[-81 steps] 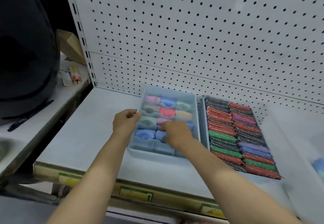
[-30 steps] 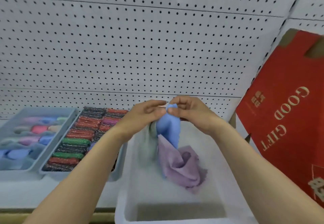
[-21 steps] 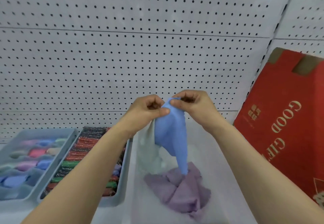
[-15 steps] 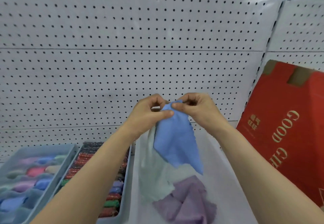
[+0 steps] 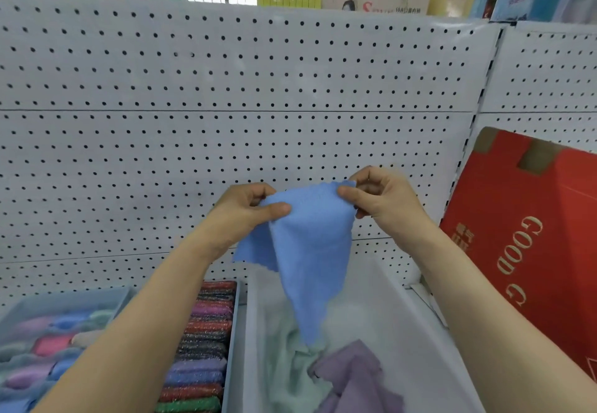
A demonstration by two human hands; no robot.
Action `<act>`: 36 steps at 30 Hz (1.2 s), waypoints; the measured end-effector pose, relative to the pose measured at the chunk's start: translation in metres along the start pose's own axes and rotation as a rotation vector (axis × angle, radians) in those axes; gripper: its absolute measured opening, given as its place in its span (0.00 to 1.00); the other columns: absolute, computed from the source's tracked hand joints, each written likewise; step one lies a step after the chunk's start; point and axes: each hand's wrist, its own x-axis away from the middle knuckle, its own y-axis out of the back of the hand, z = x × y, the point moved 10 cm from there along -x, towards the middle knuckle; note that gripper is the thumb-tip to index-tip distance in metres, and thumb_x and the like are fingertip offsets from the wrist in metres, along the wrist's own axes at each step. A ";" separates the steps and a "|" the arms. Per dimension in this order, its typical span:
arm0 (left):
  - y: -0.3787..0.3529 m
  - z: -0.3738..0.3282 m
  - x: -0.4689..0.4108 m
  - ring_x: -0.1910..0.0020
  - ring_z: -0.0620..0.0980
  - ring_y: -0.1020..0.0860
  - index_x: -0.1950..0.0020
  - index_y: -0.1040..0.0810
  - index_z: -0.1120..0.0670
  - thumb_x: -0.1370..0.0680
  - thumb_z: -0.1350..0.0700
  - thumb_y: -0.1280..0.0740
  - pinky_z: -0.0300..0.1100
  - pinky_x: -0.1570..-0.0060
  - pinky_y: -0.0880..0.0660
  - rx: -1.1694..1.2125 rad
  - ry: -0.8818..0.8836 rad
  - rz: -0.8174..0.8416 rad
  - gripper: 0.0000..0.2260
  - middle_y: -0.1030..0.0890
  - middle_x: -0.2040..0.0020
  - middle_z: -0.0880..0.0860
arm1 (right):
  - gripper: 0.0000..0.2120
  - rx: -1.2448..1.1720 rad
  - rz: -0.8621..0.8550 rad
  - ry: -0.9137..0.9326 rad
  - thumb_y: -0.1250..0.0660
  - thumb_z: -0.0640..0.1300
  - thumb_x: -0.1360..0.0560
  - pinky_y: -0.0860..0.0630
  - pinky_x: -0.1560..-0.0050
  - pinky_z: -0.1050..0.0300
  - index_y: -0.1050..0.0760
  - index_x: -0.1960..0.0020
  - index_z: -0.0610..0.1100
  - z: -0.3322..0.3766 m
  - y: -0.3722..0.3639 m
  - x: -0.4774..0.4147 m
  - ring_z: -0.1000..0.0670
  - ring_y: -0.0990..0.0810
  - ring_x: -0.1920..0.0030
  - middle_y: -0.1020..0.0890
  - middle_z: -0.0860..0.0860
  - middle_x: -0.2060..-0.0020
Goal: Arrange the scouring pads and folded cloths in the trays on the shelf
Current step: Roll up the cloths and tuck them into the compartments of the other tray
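I pinch the blue cloth [image 5: 310, 244] by its top edge, left hand [image 5: 245, 212] and right hand [image 5: 384, 199] at opposite corners, so it hangs straight down between them over the bin [image 5: 420, 332], ready for folding.

left hand [image 5: 245, 210] – right hand [image 5: 384, 197], pinching blue cloth [image 5: 310, 251]

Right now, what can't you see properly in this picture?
Head view:
- Folded cloths: blurred, cut off by left and bottom edges.
- Pads: left arm covers some rows.
- Green cloth: blue cloth hangs in front of its top.
- Red box: right arm covers the end of its lettering.
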 end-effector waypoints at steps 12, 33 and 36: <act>0.042 0.039 0.012 0.58 0.48 0.19 0.55 0.17 0.56 0.23 0.57 0.28 0.46 0.48 0.24 -0.120 0.117 0.019 0.04 0.15 0.57 0.54 | 0.03 -0.154 -0.171 0.053 0.28 0.39 0.25 0.23 0.63 0.60 0.21 0.56 0.42 0.003 0.024 -0.006 0.52 0.20 0.65 0.16 0.51 0.66; -0.012 -0.064 0.013 0.35 0.50 0.23 0.57 0.18 0.51 0.25 0.60 0.33 0.44 0.38 0.24 0.549 -0.223 0.160 0.06 0.17 0.40 0.52 | 0.02 -0.591 0.287 0.019 0.29 0.40 0.29 0.20 0.49 0.55 0.21 0.56 0.45 0.050 -0.086 0.018 0.47 0.18 0.52 0.15 0.46 0.50; -0.018 -0.055 0.015 0.56 0.48 0.17 0.60 0.16 0.49 0.28 0.59 0.32 0.39 0.59 0.21 0.595 -0.164 0.184 0.06 0.15 0.51 0.50 | 0.04 -0.600 0.293 -0.007 0.31 0.40 0.28 0.21 0.52 0.57 0.22 0.54 0.44 0.047 -0.093 0.019 0.49 0.18 0.54 0.15 0.49 0.55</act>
